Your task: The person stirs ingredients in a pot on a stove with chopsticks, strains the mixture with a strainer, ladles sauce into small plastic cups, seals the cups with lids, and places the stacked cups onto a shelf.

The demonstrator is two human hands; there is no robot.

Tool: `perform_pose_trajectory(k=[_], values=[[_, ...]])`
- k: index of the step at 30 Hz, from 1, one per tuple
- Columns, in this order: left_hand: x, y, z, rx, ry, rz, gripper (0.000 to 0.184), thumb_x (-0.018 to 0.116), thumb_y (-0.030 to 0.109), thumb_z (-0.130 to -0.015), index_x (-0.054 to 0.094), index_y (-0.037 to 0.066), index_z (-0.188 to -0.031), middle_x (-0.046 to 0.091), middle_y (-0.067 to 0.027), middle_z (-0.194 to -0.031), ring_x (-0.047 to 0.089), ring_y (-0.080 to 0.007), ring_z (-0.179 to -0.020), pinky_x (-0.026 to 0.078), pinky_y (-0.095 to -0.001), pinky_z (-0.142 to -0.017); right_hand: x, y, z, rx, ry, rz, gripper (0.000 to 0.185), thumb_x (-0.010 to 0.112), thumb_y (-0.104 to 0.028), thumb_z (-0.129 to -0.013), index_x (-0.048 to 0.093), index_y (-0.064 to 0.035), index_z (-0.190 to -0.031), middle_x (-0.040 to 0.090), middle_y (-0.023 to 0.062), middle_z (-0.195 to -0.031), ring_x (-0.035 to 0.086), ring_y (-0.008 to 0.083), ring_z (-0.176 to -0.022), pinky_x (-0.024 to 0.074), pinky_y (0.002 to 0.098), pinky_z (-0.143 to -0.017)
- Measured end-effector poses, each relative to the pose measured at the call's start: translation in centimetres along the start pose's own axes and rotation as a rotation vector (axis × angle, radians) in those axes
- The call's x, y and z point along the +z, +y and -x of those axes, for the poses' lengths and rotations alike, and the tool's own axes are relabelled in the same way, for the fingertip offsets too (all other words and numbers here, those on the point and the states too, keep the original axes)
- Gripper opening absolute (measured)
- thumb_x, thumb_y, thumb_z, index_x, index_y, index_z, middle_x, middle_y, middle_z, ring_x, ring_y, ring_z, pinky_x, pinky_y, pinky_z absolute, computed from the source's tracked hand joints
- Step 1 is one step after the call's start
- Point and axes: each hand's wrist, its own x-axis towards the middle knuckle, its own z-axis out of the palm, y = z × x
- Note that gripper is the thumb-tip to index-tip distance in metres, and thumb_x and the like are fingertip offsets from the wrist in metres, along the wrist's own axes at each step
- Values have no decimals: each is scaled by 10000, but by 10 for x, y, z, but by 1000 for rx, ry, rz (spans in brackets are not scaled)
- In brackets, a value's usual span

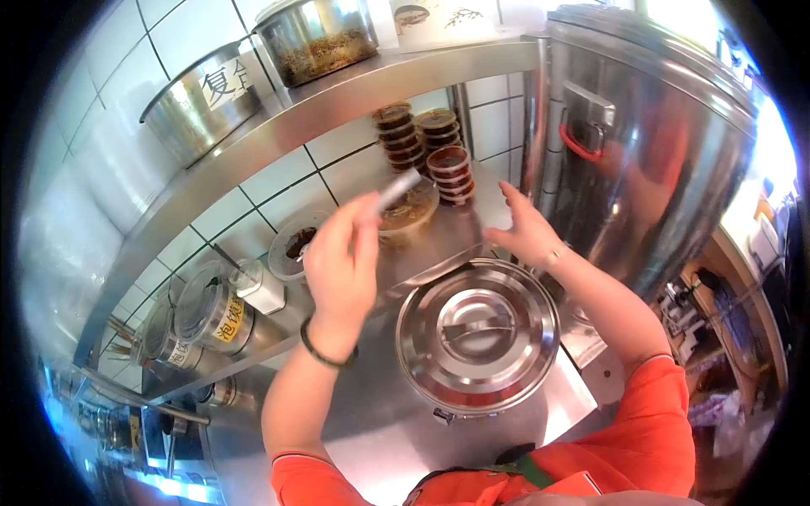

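Note:
My left hand [342, 253] is raised over the shelf with its fingers closed on a short light-grey handle [396, 192]. What the handle belongs to cannot be made out. Just behind it stands a clear tub [415, 221] with brownish-yellow contents. My right hand [525, 232] is held out, fingers apart and nothing in it, right of the tub and above the far edge of the pot. Below and between both hands stands a round steel pot with its lid [478, 375] on.
Stacked sauce cups [451, 175] stand at the back. A tub of dark paste [295, 244], a white jar [258, 287] and labelled canisters [224, 316] line the left side. A tall steel drum [650, 152] rises at right. An upper shelf [337, 80] carries pots.

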Motion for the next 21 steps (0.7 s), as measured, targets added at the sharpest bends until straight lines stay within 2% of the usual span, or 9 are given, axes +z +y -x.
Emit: perform_pose_trajectory(k=[1,4,7,9,11,14,17,19,21], values=[[-8,18,16,-10,-50,72,199,544,55,-825,620,41,-1008,638,-134,-906,613,-267,-747,480,-319,-651,-27,-25,26,-9,-12,-93,755,687,-207,-727,287,25,-1324,363,219,-1324,428,332,-1175,351,363,-987],[-8,63,67,279,-280,274,124,540,33,-821,605,19,-925,642,-101,-842,614,-176,-687,483,-270,-624,-73,-83,119,-207,-88,-359,666,728,-118,-691,404,-44,-1268,503,100,-1180,537,151,-879,457,276,-743],[-6,99,120,325,-512,534,114,560,42,-809,590,20,-917,616,-99,-783,611,-193,-667,483,-261,-609,-83,-114,218,-306,-54,-220,252,668,-76,-759,583,-47,-994,617,89,-839,584,195,-692,463,290,-635],[0,117,158,310,-764,641,150,580,69,-820,544,14,-954,583,-80,-758,605,-171,-634,488,-254,-603,-79,-144,301,19,140,-62,232,650,-90,-792,558,-29,-995,623,83,-836,591,161,-719,465,282,-632],[7,128,207,-21,-967,971,201,594,89,-822,535,3,-994,568,-115,-830,580,-205,-633,469,-303,-551,-60,-162,375,446,398,-449,257,634,-125,-818,526,-13,-1024,622,61,-839,580,115,-730,465,264,-629],[-15,159,267,259,-948,963,96,537,45,-849,519,2,-934,553,-44,-733,542,-91,-575,437,-212,-520,-29,-190,516,788,831,-656,231,560,-131,-854,490,-24,-1046,573,38,-740,512,77,-618,428,220,-562],[-48,219,334,288,-1284,1117,75,528,60,-847,544,3,-801,533,-62,-665,532,-139,-569,425,-257,-540,40,-200,724,909,1216,-755,205,481,-90,-857,486,-9,-1045,526,39,-644,476,89,-525,410,224,-497],[-74,237,379,546,-1433,1086,109,553,69,-831,555,-8,-754,540,-97,-682,543,-189,-623,424,-279,-558,96,-293,801,1377,1686,-713,136,477,-33,-804,521,-27,-932,538,46,-652,492,105,-525,385,234,-452],[-89,235,413,590,-1648,1199,92,528,43,-827,561,-10,-760,562,-102,-700,548,-183,-628,430,-280,-566,145,-381,845,1413,1850,-549,168,493,-19,-772,518,-23,-939,521,51,-605,478,115,-475,370,252,-420]])
